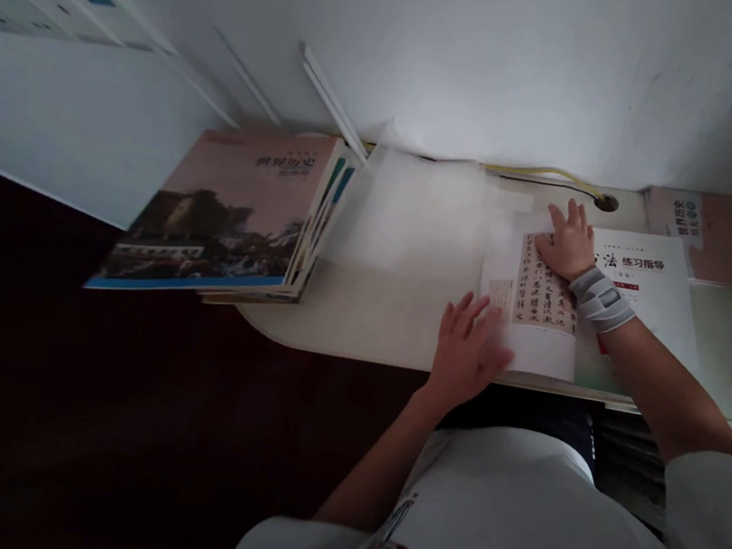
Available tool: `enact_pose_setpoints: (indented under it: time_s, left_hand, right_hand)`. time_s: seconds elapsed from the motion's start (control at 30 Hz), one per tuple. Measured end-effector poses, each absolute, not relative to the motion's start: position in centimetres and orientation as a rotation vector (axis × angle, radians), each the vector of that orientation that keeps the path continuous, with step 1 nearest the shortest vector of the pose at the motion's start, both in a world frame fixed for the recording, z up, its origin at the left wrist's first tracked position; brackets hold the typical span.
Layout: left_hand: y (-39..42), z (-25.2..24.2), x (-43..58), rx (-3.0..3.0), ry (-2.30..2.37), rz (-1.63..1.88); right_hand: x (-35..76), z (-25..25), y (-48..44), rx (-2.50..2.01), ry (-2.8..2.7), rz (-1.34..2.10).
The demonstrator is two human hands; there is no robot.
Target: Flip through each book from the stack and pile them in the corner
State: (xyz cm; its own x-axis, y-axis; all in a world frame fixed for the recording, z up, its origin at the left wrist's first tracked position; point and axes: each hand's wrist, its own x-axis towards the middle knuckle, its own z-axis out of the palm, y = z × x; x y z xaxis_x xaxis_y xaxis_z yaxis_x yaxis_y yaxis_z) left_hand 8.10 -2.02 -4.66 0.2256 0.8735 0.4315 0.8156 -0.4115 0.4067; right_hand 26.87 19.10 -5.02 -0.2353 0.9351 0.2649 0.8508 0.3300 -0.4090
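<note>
Calligraphy workbook (639, 288), one copy, lies on the bench (357, 333) just in front of the person, its cover printed with 练习指导. A white page (546, 292) of brushed characters in columns, with one small inset picture, lies over its left part; I can't tell whether that page is bound in. The right hand (570, 243) rests flat on the page, its fingers spread and closed on nothing, with a grey wrist brace (600, 300) above it. The left hand (468, 349), blurred, sits at the page's lower left edge, open with fingers fanned; whether it touches the paper is hard to tell.

A translucent sheet (408, 217) lies just left of the page, reaching toward a stack of books (304, 229) at the bench's left end. Their exact number is hidden, but a 世界历史 book (216, 215) tops the pile. A second 世界历史 book (729, 239) lies at the far right against the wall (481, 53). Two thin white strips (330, 99) lean by the stack.
</note>
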Motion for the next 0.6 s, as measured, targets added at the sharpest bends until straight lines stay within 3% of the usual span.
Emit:
enact_pose_setpoints:
  time_s: [0.2, 0.43, 0.6]
  left_hand:
    - [-2.7, -1.8, 11.1, 2.969, 1.193, 0.596]
    - [-2.8, -4.6, 12.1, 2.923, 1.395, 0.454]
    - [-3.9, -5.7, 11.2, 2.78, 1.566, 0.398]
  right_hand:
    - [29.0, -4.5, 21.1, -1.563, -2.152, 0.361]
    - [32.0, -5.4, 21.8, -1.475, -1.804, 0.565]
    - [31.5, -6.0, 20.9, -1.385, -1.975, 0.527]
